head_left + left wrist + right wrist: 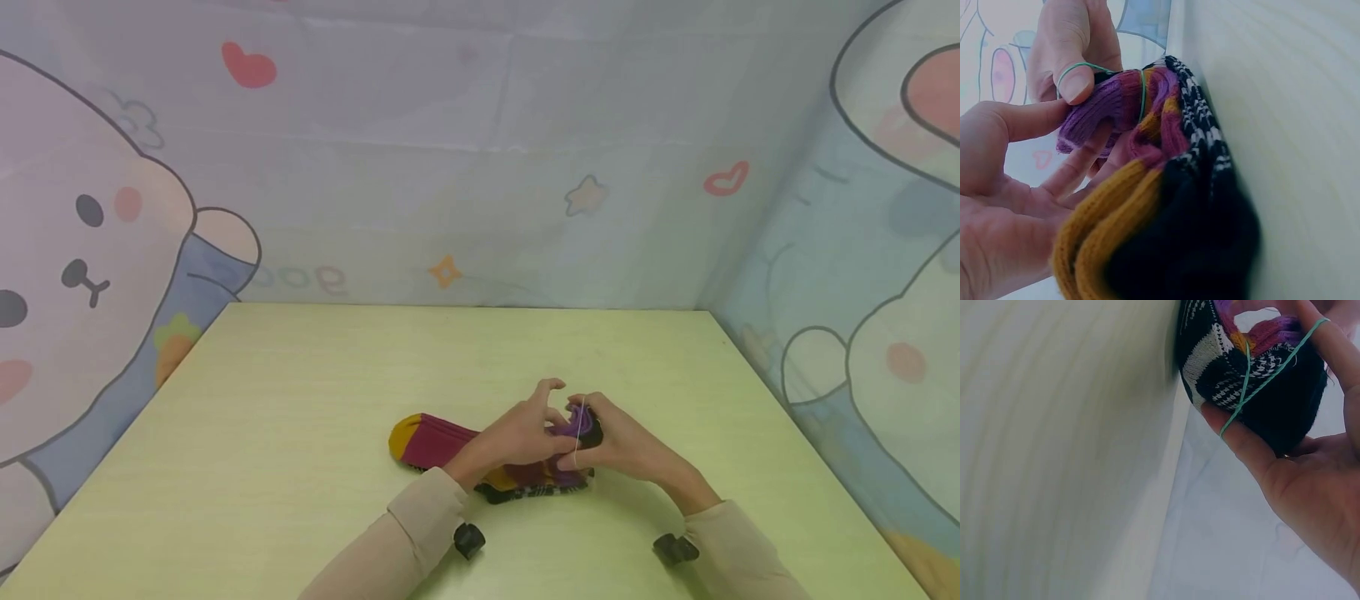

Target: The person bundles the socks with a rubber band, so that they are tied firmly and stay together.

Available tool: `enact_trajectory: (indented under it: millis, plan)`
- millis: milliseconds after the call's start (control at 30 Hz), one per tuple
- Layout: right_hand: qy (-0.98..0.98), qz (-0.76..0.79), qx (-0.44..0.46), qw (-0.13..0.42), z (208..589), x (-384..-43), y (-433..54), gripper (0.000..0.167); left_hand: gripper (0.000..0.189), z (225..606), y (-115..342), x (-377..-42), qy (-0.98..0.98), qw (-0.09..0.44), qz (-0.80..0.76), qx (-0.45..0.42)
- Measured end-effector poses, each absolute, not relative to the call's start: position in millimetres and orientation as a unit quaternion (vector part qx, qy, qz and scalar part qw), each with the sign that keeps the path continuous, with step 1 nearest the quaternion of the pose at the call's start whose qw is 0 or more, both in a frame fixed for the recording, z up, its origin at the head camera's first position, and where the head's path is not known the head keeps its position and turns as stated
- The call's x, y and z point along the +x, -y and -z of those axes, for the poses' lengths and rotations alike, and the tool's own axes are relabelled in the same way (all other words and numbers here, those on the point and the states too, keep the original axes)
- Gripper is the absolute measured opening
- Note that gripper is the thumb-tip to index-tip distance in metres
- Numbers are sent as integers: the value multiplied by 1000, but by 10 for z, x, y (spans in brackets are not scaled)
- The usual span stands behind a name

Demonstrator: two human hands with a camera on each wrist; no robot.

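A bundle of knitted socks point(442, 442) lies on the table, maroon with mustard toes, purple cuffs and a black-and-white patterned side. Its purple cuff end point(1094, 112) is folded up between both hands. My left hand point(517, 433) pinches this end between thumb and fingers, its index finger raised in the head view. From the other side my right hand point(630, 442) grips the folded end, thumb and fingers round the black knit point(1279, 406). A thin green elastic band point(1275, 374) circles the socks, crosses over itself and stretches over the right thumb and a finger.
The pale wooden table point(300, 375) spreads around the socks, its back edge against a cartoon-printed cloth point(480, 167). Similar cloth hangs at both sides. Black wrist mounts point(469, 540) sit at the beige sleeves point(397, 533).
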State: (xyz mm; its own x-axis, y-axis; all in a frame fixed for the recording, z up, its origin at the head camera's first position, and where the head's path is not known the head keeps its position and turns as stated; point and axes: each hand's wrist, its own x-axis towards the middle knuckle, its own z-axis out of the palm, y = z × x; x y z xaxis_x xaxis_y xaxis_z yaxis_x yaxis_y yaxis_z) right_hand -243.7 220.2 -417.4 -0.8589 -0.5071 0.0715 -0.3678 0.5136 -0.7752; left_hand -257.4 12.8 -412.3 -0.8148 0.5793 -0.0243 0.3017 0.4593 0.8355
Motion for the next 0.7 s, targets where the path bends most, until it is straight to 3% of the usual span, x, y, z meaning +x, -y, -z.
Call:
enact_trajectory:
  millis: [333,533,700]
  plan:
    - [-871,407,-267,65,4201,-2455,-2209,88,74,4116,-100,-2557,-798,212,-479,297]
    - [-872,373,-315,43,4203,-2457,-2212,77,61,4114,-121,-2546,-827,176,-433,313]
    - [-871,359,-335,30,4209,-2471,-2210,61,61,4122,-124,-2550,-834,161,-431,304]
